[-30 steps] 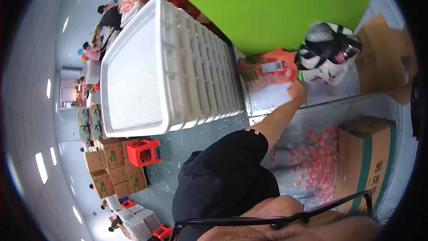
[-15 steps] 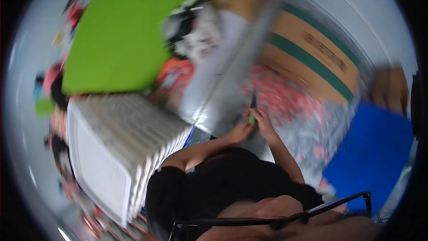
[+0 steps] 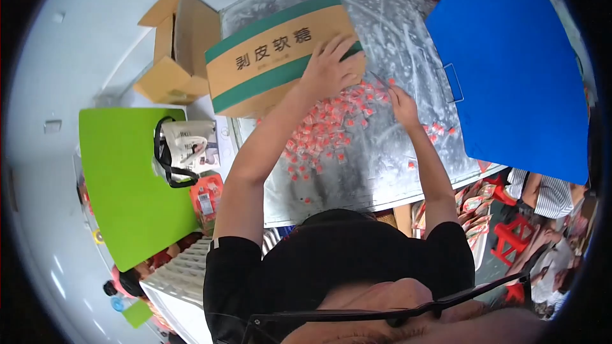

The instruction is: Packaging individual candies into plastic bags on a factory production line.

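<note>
A tan cardboard box (image 3: 280, 48) with green bands lies on the metal-topped table, tilted slightly to the left. My left hand (image 3: 328, 70) rests on its right end, fingers spread over the top and edge. Just right of the box, my right hand (image 3: 403, 105) is closed on a knife (image 3: 380, 79); its thin dark blade points up and left toward the box's corner, and the handle is mostly hidden in my fingers. Small red wrapped candies (image 3: 331, 121) lie scattered in front of the box, below both hands.
An opened cardboard box (image 3: 185, 51) stands behind left. Green (image 3: 127, 172) and blue (image 3: 510, 64) panels flank the metal table (image 3: 376, 178). A printed bag (image 3: 194, 146) sits at left, stacked white crates (image 3: 182, 274) at lower left. Red stools (image 3: 513, 239) and people are at lower right.
My view has swung round to the box. My hands, together at the green-handled knife before, are now apart: the left has let go and lies on the box, the right keeps the knife.
</note>
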Demonstrator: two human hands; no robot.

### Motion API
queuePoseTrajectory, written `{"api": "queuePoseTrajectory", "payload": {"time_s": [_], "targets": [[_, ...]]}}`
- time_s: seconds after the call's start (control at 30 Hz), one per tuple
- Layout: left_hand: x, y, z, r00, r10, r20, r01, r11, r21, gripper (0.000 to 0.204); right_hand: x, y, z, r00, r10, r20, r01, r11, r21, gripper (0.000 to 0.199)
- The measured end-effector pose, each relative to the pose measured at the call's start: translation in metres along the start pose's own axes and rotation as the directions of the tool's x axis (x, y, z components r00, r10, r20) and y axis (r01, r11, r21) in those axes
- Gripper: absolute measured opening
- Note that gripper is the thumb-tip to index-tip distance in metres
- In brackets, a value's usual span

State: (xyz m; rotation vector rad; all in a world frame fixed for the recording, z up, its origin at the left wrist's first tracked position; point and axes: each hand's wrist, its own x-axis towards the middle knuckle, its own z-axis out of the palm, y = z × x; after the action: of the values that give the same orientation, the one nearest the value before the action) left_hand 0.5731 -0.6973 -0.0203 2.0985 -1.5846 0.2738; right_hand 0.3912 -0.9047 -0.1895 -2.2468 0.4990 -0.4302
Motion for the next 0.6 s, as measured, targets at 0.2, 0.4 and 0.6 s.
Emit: {"api": "queuePoseTrajectory", "payload": {"time_s": [0.2, 0.4, 0.6], "targets": [[0.038, -0.028, 0.023, 0.967, 0.129, 0.22, -0.171, 0.969, 0.18, 0.039, 0.043, 0.014, -0.01, 0.986, -0.136, 0.096, 0.14, 0.989, -0.037, 0.019], [0.039, -0.021, 0.026, 0.92, 0.09, 0.381, -0.2, 0.945, 0.261, 0.039, 0.07, 0.024, -0.011, 0.955, -0.182, 0.235, 0.18, 0.983, 0.028, 0.016], [0.043, -0.02, 0.03, 0.889, 0.183, 0.42, -0.305, 0.92, 0.244, 0.033, 0.085, 0.025, -0.012, 0.927, -0.304, 0.22, 0.289, 0.952, 0.101, 0.013]]}}
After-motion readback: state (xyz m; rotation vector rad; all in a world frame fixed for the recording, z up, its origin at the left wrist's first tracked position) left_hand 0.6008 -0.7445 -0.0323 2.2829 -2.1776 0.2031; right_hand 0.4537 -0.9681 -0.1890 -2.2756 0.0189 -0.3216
